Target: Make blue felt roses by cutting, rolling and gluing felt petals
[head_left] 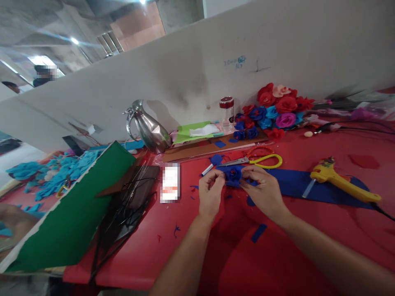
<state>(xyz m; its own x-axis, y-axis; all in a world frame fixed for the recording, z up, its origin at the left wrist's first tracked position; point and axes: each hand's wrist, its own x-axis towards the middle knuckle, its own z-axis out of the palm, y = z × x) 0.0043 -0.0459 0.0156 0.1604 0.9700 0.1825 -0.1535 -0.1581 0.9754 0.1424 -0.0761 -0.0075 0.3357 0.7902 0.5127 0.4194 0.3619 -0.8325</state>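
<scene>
Between my two hands is a blue fabric flower [234, 174], its petals curled round a dark centre. My left hand [211, 191] pinches the left edge of the flower between thumb and fingers. On the other side, my right hand [262, 187] grips the right edge with bent fingers. Just behind the flower lie scissors [268, 161] with yellow and orange handles, blades pointing left. A strip of blue felt [293, 185] runs under and to the right of my right hand. On it rests a yellow glue gun [342, 183] with a clear glue stick poking out.
Finished flowers [285, 107] pile up at the back right, beside a red-lidded glass jar [227, 113]. A steel jug [151, 129], a phone [170, 183] and a green board [74, 213] stand to the left. Another person's hand [18, 226] is at the far left.
</scene>
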